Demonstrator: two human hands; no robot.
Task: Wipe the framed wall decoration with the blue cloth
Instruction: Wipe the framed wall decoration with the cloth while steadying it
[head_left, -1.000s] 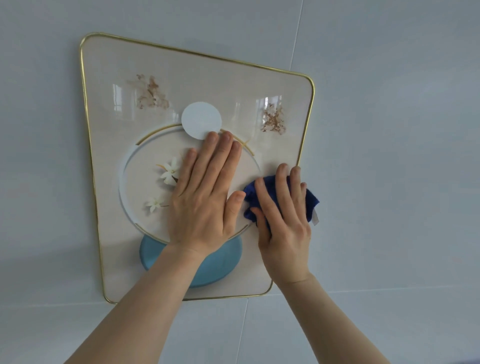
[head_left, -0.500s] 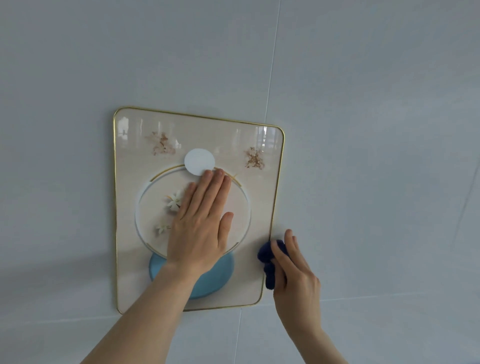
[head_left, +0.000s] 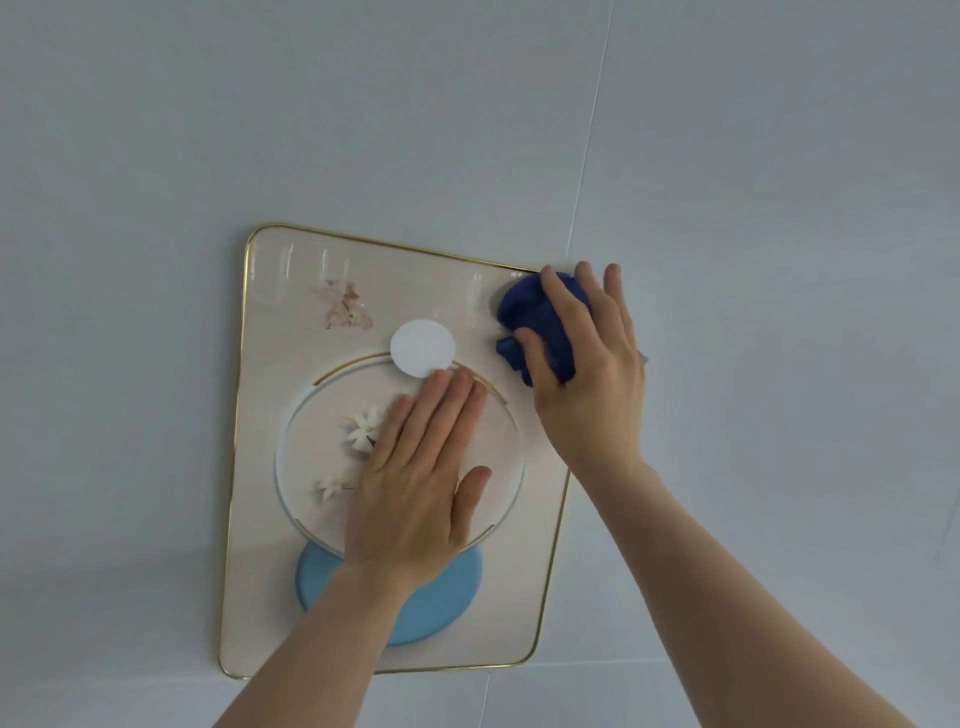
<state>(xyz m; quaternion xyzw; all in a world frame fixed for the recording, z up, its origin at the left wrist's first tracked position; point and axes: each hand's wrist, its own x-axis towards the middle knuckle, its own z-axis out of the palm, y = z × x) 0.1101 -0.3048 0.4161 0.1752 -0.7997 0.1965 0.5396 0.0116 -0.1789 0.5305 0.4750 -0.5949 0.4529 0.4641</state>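
The framed wall decoration (head_left: 291, 405) hangs on a pale wall, cream with a thin gold rim, a white disc, a ring with white flowers and a light blue disc at the bottom. My left hand (head_left: 415, 483) lies flat on its middle, fingers together, holding nothing. My right hand (head_left: 587, 364) presses a bunched dark blue cloth (head_left: 535, 317) against the decoration's upper right corner, which it hides.
The wall (head_left: 779, 208) around the frame is made of large pale grey panels with thin seams, one running up from the frame's upper right corner and one along its bottom edge.
My right hand with the cloth went from the frame's right edge down to its lower right side, then up to the upper right corner. My left hand stayed flat on the middle.
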